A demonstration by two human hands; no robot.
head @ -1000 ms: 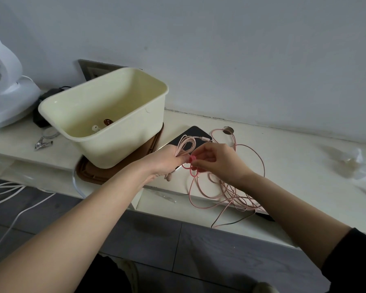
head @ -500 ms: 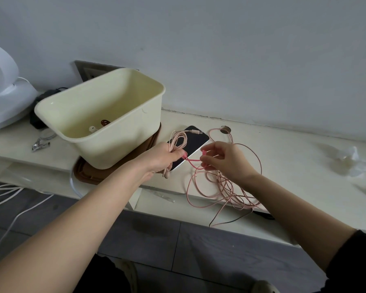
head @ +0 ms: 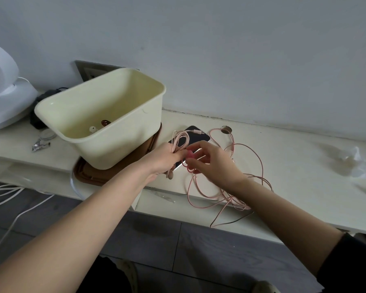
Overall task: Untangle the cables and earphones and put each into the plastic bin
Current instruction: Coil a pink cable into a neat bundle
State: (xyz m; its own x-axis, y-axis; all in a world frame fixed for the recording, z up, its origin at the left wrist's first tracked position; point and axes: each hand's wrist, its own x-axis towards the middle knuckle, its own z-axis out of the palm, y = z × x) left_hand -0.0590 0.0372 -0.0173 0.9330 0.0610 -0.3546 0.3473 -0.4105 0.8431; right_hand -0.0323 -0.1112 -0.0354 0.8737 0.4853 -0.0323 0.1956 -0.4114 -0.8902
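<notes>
My left hand (head: 163, 157) grips the coiled bundle (head: 179, 138) of pink cable just right of the plastic bin (head: 106, 144). My right hand (head: 211, 163) pinches a pink strand beside it, and the two hands almost touch. The loose tangle (head: 241, 187) sprawls on the table (head: 294, 166) further right of the bin, with loops hanging over the edge. If I tug hard, I reckon a knot cinches tight. The loops could also snag the phone (head: 199, 134) lying right of the bin and drag it.

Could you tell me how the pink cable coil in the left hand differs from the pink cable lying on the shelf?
The coil is gathered into tight loops and held up by the left hand. The loose cable sprawls in wide, tangled loops on the shelf, partly hanging over its edge. Both are pink.
</notes>
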